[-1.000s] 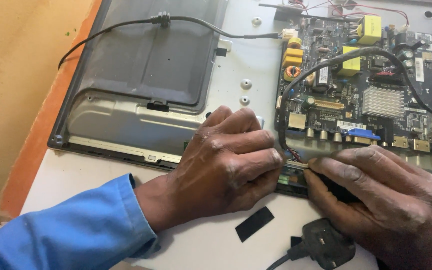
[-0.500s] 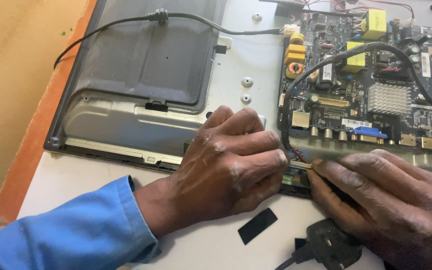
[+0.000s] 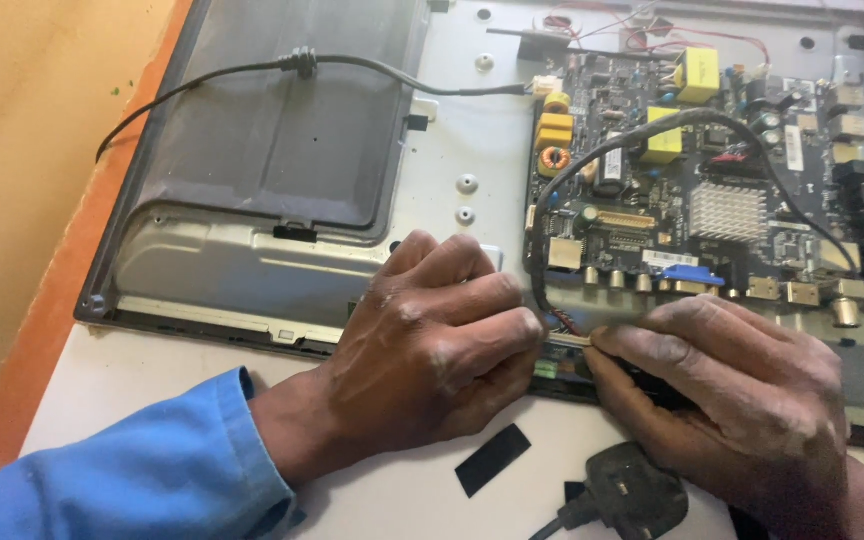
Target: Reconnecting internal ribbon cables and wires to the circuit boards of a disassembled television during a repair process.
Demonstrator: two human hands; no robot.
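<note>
**Connector and cable at board edge**

A small pale connector (image 3: 574,339) sits at the lower edge of the green circuit board (image 3: 712,215), pinched between fingertips of both hands. Its black cable (image 3: 652,128) arcs upward across the board.

A blue long sleeve (image 3: 142,465) with a folded cuff is worn on the left arm; the left hand (image 3: 432,345) and right hand (image 3: 742,400) are bare, ungloved.

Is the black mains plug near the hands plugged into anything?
Unplugged: the black mains plug lies loose on the white table, no socket around it.
</note>
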